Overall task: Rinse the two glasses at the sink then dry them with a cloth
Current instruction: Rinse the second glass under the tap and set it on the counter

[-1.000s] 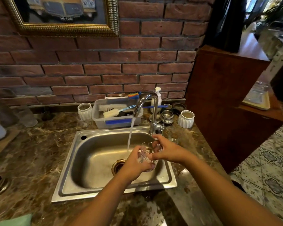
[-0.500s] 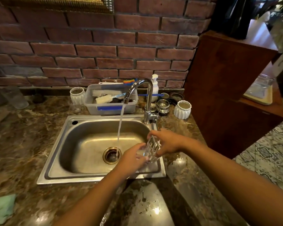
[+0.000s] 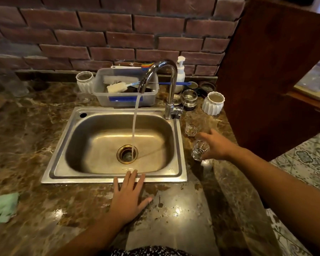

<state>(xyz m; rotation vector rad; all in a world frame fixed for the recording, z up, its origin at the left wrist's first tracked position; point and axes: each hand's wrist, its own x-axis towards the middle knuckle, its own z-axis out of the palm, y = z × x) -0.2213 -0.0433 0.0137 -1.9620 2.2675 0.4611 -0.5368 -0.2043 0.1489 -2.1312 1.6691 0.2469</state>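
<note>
My right hand [image 3: 215,145] grips a small clear glass [image 3: 199,150] over the marble counter, just right of the steel sink [image 3: 179,145]. A second small clear glass [image 3: 191,130] stands on the counter a little beyond it, near the sink's right rim. My left hand [image 3: 128,195] lies flat with straight fingers on the counter at the sink's front edge, fingertips touching the rim. Water runs from the chrome tap [image 3: 166,85] straight into the drain [image 3: 127,153]. A green cloth [image 3: 2,206] lies on the counter at the far left.
Behind the sink stand a plastic tub of brushes [image 3: 126,87], a soap pump [image 3: 181,71], two white ribbed cups [image 3: 213,102] [image 3: 84,81] and a small metal cup [image 3: 189,97]. A tall wooden cabinet [image 3: 270,71] borders the counter on the right. A clear jar [image 3: 17,85] stands at the back left.
My right hand has carried the glass out of the sink to the counter on the right. My left hand let go of it and dropped flat onto the counter's front edge.
</note>
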